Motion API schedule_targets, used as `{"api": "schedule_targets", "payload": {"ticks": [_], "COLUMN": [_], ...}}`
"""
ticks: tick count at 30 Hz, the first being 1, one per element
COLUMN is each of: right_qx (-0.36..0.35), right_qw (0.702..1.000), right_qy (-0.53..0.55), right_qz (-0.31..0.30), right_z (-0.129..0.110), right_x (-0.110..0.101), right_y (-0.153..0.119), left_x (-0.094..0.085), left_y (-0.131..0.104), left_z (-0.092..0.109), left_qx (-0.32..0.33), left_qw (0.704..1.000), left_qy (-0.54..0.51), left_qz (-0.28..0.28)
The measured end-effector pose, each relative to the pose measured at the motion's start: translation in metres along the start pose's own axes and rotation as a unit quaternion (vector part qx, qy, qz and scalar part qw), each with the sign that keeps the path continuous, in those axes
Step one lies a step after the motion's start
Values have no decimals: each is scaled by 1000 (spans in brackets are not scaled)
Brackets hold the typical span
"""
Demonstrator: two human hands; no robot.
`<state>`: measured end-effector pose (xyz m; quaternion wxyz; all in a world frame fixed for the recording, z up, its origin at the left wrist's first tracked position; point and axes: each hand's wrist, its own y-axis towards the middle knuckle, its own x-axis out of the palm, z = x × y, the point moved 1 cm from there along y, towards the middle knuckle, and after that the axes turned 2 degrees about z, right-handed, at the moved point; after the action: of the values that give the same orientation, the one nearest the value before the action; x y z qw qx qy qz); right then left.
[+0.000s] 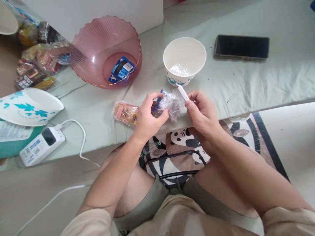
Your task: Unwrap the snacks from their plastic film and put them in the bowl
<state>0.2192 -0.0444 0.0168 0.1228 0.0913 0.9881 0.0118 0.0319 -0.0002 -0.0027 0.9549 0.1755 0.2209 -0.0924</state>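
Note:
My left hand is closed around a crinkled clear plastic wrapper with a dark blue part, its thumb and fingers on the wrapper's left side. In my right hand is a slim white-handled cutter, pinched between thumb and fingers. Its small metal tip points up and left, just in front of a white paper bowl with blue leaf print. Clear plastic lies inside that bowl. Beside my left hand, partly hidden by it, rests a wrapped snack.
A pink ribbed bowl holds blue packets. A phone lies at the right. On the left are a tipped paper bowl, several wrapped snacks and a white power bank with a cable. The cloth-covered table ends before my knees.

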Motion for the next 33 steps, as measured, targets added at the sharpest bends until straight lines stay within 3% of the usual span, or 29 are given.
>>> {"api": "schedule_targets", "payload": {"ticks": [5,9,14,21,25,29,33], "right_qx": [-55,-98,-100,-66,-69,-92,-108], "right_qw": [995,985,975,966,963,957,938], "right_qy": [-71,-134,-194,-239,-247,-273,-321], "right_qz": [-48,-38,-47,-71,-80,-17,69], "right_z": [-3,1,6,5,8,13,24], "right_x": [-2,-2,-5,-7,-10,-22,-34], "right_y": [-5,-4,-2,0,0,3,9], "left_x": [-2,0,-3,-26,-39,-43,-36], "left_y": [2,3,2,6,6,4,-2], "left_z": [0,-3,-10,-33,-44,-47,-35], "left_qx": [-12,-28,-34,-14,-34,-80,-83], "left_qw": [999,999,998,997,993,988,994], "left_qy": [32,19,10,-18,-65,-94,-56], "left_qz": [22,26,45,76,97,89,31]}}
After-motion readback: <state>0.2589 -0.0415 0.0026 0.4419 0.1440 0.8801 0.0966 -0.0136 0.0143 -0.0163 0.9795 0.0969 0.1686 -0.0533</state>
